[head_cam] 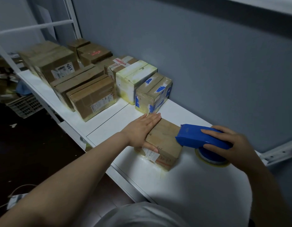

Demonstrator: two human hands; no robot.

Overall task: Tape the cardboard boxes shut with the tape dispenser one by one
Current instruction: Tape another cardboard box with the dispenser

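- The left arm is reaching forward from the lower left, bare and nearly straight.
- The left hand (142, 128) is lying flat, fingers straight and together, pressing on top of a cardboard box (166, 145), with the thumb lying against its near side.
- The right hand (232, 143) is gripping the blue tape dispenser (199, 136), fingers and thumb curling round it.

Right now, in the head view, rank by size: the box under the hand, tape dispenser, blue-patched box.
1. Box under the left hand and tape dispenser: look alike.
2. Blue-patched box: smaller, but farther away, so unsure.
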